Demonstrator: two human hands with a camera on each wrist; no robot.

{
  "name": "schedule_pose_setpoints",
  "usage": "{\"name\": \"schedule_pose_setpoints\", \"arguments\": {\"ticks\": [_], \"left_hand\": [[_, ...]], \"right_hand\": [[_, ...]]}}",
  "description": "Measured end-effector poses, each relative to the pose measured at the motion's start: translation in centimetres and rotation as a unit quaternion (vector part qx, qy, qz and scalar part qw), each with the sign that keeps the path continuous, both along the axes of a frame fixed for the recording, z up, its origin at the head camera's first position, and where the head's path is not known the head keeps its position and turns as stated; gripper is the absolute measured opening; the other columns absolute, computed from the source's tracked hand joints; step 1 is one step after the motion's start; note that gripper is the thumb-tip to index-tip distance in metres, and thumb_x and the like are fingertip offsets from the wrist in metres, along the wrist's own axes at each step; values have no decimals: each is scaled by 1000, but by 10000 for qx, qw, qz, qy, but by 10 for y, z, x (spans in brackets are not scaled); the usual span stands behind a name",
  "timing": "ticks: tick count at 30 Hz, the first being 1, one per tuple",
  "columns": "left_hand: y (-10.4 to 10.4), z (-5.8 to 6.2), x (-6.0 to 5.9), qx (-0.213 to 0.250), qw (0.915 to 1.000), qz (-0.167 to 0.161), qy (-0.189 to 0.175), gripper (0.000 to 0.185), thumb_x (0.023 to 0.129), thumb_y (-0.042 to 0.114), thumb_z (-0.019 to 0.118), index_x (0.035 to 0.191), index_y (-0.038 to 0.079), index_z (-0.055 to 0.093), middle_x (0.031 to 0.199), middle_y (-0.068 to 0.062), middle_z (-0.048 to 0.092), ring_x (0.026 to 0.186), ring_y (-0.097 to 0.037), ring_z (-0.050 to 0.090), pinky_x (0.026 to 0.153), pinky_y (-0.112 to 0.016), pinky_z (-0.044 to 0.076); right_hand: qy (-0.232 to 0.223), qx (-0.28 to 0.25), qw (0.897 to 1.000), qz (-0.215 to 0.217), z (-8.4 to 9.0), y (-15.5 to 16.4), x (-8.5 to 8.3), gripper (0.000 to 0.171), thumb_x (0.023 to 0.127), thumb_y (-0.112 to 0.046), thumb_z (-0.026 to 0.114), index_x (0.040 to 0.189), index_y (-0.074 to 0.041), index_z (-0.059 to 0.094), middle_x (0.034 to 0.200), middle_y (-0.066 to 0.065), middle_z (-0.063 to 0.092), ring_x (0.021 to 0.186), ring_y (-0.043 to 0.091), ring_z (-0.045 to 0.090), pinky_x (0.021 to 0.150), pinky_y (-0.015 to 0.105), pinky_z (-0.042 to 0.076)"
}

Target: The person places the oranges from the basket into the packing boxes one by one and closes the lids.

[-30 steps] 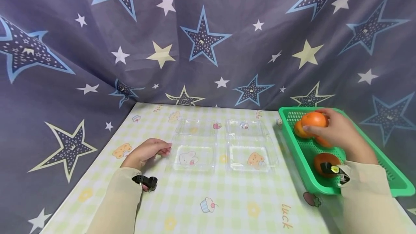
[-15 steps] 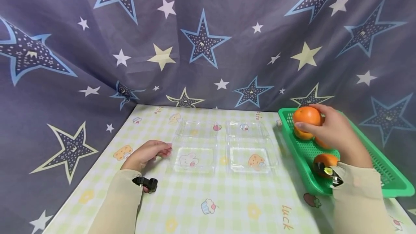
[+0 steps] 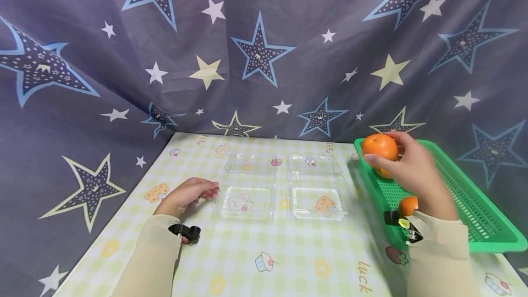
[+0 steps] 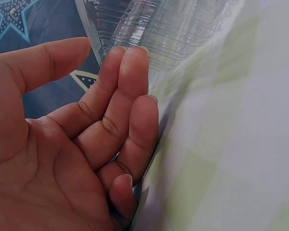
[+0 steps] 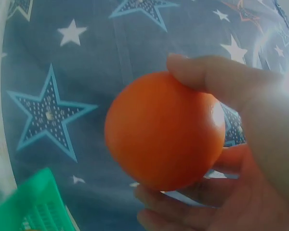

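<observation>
My right hand grips an orange above the far left corner of the green basket. In the right wrist view the thumb lies on one side of the orange and the fingers on the other. A second orange shows just below the held one, and another orange is partly hidden by my wrist. My left hand rests on the table, its fingers loosely bent and holding nothing. Its fingertips are at the left edge of a clear plastic box; whether they touch it, I cannot tell.
Beside that box stands a second clear plastic box, its lid folded back like the first one's. A checked cloth covers the table. Behind it hangs a star-patterned curtain.
My right hand has carried the orange leftward and slightly up, from inside the basket to over its left rim. The left hand has stayed where it was.
</observation>
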State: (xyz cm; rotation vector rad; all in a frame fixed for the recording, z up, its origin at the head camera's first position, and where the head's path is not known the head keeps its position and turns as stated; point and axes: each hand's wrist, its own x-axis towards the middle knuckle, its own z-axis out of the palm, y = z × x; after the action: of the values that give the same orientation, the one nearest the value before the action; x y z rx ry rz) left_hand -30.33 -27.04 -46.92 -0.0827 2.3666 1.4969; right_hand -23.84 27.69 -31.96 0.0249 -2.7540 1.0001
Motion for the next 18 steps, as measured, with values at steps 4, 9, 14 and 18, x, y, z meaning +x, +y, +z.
{"name": "schedule_pose_setpoints", "arguments": {"ticks": [4, 9, 14, 18], "left_hand": [[0, 1, 2, 67, 10000, -1, 30, 41, 99, 41, 66, 116, 4, 74, 93, 4, 77, 88, -15, 70, 73, -32, 37], [1, -1, 3, 119, 9999, -67, 84, 42, 98, 43, 68, 111, 4, 75, 91, 3, 76, 87, -17, 69, 75, -34, 38], [-1, -1, 3, 87, 9998, -103, 128, 42, 98, 42, 69, 112, 2, 75, 89, 4, 76, 85, -17, 68, 75, -34, 39], [1, 1, 3, 100, 9998, -126, 119, 41, 97, 39, 70, 112, 1, 75, 89, 3, 76, 85, -16, 68, 78, -34, 39]], "right_hand": [[87, -18, 10000, 23, -2, -11, -1, 97, 82, -68, 76, 154, -13, 40, 136, 19, 57, 112, 38, 59, 74, 35, 50], [248, -135, 9995, 167, -5, -22, -3, 93, 83, -61, 79, 153, -12, 42, 136, 20, 58, 112, 38, 60, 74, 36, 51], [432, -247, 9983, 314, -7, -33, -6, 90, 83, -57, 82, 151, -11, 44, 137, 19, 59, 112, 37, 60, 77, 38, 51], [486, -221, 9979, 355, -8, -42, -8, 89, 82, -58, 82, 148, -11, 46, 134, 18, 60, 110, 36, 60, 76, 39, 50]]}}
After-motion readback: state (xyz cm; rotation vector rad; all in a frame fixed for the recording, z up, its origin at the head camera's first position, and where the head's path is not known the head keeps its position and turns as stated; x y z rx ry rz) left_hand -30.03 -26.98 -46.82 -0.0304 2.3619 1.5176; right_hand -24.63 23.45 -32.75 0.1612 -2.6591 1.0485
